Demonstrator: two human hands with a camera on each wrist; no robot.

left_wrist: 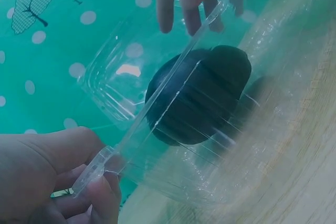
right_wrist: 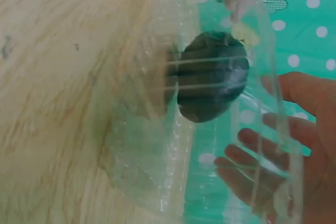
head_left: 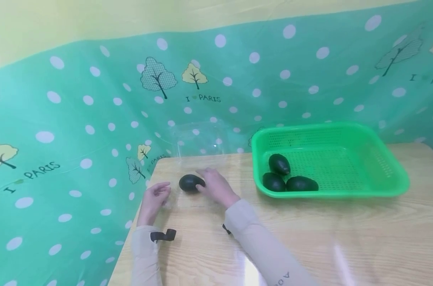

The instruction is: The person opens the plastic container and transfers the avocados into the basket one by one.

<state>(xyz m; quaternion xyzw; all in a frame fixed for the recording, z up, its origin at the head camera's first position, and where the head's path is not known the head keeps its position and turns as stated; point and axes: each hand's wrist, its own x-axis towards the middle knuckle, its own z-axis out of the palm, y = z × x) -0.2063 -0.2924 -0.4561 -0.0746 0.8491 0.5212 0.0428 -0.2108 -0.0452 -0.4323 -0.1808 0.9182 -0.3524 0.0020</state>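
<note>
A dark avocado (head_left: 189, 183) lies in a clear plastic clamshell box (left_wrist: 173, 174), whose lid (head_left: 201, 139) stands raised at the back. Thumb and fingers of my left hand (left_wrist: 63, 174) pinch the box's rim at its left side. On the other side, my right hand (right_wrist: 310, 129) reaches over the rim with its fingers spread and loosely bent. Through the clear wall in the right wrist view, those fingers stand apart from the avocado (right_wrist: 212, 77). The left hand (head_left: 154, 200) also shows in the head view, left of the avocado.
A green plastic basket (head_left: 345, 194) stands on the wooden table (head_left: 345, 242) to the right. Three dark avocados (head_left: 279, 164) lie in its left end. Behind the table hangs a green dotted cloth (head_left: 237, 107) with tree prints.
</note>
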